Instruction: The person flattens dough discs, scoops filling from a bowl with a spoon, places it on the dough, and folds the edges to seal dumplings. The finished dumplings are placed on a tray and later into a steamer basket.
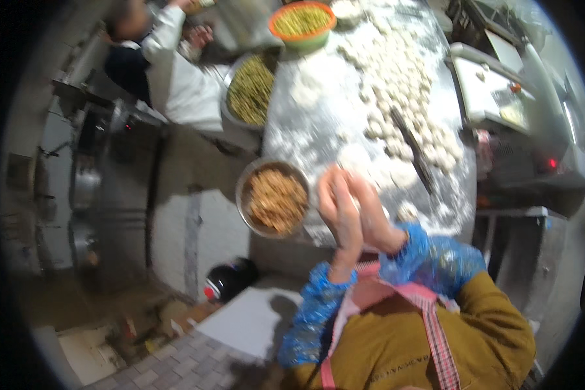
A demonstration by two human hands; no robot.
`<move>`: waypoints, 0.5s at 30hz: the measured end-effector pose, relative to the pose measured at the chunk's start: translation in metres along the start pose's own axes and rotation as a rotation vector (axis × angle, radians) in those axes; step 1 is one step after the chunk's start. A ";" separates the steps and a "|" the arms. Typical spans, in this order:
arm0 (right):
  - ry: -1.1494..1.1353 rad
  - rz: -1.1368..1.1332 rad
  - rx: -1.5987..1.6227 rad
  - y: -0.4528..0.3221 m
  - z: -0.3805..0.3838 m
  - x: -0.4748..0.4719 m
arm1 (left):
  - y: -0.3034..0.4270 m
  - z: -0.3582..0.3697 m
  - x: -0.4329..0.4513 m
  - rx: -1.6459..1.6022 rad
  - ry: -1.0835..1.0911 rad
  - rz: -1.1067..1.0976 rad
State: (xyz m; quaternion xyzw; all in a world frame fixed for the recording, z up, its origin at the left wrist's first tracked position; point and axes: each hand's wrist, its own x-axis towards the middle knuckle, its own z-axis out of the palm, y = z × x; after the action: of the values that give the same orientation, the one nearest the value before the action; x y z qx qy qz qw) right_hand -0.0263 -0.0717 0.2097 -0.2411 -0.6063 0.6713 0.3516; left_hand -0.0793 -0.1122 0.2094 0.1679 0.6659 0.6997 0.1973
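Note:
My left hand and my right hand are pressed together at the floured metal table's near end, closed around a small piece of white dough that shows only in part between them. Just left of them stands a steel bowl of orange-brown filling. Flattened dough rounds lie beyond my hands. Many pieces of dough cover the table's right side, with a dark, thin stick-like tool across them. One filled dough piece sits right of my hands.
A large bowl of green filling stands at the table's left edge, an orange-rimmed basin at its far end. Another person works at the upper left. A scale-like appliance with a white tray stands right. A dark bottle is below left.

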 end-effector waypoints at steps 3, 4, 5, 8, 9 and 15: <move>0.060 -0.121 -0.331 -0.007 0.013 0.002 | -0.003 -0.004 0.009 0.109 -0.044 0.027; 0.046 -0.051 -0.281 -0.006 0.014 0.000 | 0.000 -0.011 0.008 0.139 -0.082 0.038; 0.031 0.020 -0.230 -0.006 0.016 0.003 | 0.010 -0.016 0.011 0.065 -0.105 0.005; 0.054 0.322 0.223 -0.022 0.023 0.010 | 0.029 -0.020 0.017 -0.086 -0.134 -0.059; 0.100 0.304 0.346 -0.022 0.025 0.012 | 0.028 -0.018 0.020 -0.046 -0.177 0.035; 0.078 0.440 1.222 0.043 0.007 0.006 | 0.028 0.005 0.005 0.208 -0.237 0.215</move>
State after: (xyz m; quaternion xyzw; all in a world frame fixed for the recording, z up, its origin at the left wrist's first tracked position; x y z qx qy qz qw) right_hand -0.0427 -0.0722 0.1686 -0.1406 -0.0387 0.9423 0.3014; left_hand -0.0829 -0.1063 0.2374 0.3386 0.6849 0.6196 0.1800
